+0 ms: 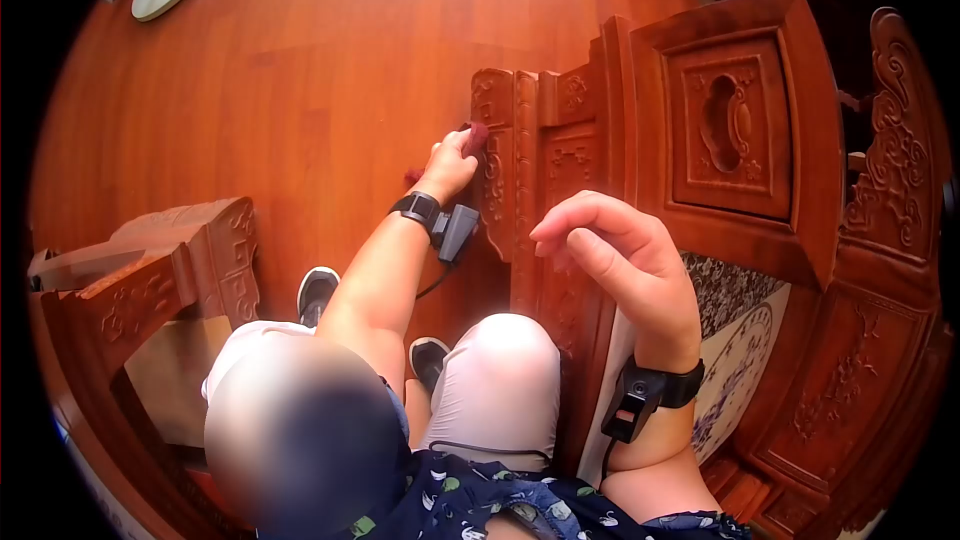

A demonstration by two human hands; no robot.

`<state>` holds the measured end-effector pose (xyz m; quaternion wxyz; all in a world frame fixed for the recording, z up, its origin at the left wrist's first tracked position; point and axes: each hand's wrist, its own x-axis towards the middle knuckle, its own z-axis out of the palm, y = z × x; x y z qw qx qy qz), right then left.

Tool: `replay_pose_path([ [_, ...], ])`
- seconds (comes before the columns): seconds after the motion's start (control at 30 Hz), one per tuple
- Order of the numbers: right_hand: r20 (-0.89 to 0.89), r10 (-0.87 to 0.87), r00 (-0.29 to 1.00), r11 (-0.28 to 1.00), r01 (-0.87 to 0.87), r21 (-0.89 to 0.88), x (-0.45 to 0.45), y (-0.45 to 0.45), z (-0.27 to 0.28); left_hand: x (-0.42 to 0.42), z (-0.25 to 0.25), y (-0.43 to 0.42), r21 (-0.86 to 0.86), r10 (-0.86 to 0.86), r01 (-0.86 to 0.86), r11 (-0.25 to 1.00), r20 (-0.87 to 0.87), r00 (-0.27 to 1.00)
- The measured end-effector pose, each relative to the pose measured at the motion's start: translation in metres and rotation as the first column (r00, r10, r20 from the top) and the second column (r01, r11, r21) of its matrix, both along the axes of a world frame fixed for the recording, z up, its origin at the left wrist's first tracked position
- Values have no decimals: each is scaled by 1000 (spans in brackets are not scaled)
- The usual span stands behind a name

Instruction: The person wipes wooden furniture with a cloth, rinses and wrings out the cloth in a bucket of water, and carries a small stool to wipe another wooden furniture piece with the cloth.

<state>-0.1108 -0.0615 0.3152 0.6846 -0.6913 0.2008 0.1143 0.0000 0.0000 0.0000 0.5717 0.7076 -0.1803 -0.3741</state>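
In the head view, the left hand (452, 164) grips one dark red cloth (477, 139) beside the carved furniture (560, 155), its arm stretched forward. Two shoes (428, 360) sit nearer the body than that grip. To its right, the right hand (630, 255) hovers unclasped and free, fingers loosely curled (two black straps (683, 386), one per wrist).

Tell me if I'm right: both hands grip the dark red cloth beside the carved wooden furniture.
Not both: the head view shows only the left hand gripping the dark red cloth beside the carved wooden furniture; the right hand is apart from it.
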Motion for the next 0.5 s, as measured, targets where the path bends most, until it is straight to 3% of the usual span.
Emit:
replay_pose_path([
  [0.07,7,1,1000,1000,-1,-2,0,2,3,-6,8,1,179,-17,-21,984,212,977],
  [0.17,26,-17,1000,1000,18,-9,1,2,-2,-5,1,-8,243,-16,-101,965,440,898],
  [0.3,25,-12,1000,999,13,-32,0,3,-2,-17,10,-17,138,105,-218,966,561,821],
  [0.37,22,-19,1000,1000,19,-5,0,3,-2,-14,16,-17,222,-54,-117,968,639,767],
  [0.5,23,2,1000,1000,-1,-19,0,2,-2,-2,41,-23,218,-174,22,976,715,677],
])
